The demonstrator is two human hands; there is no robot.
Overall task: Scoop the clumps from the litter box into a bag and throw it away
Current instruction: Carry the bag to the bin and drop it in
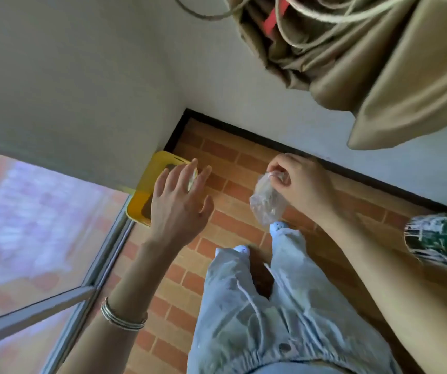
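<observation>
A small clear plastic bag (266,202) with pale clumps inside hangs from my right hand (297,182), which pinches its top shut above the brick-pattern floor. My left hand (179,198) is spread open, fingers apart, hovering over a yellow bin (146,184) that stands in the corner by the wall. The hand covers part of the bin's top, and a dark opening shows in its lid. No litter box or scoop is in view.
A grey wall corner with a black skirting (244,130) bounds the floor. A glass door frame (100,268) runs along the left. Beige cloth and cords (351,49) hang at the upper right. A green paint-streaked object (441,238) sits at the right edge. My legs and feet are below.
</observation>
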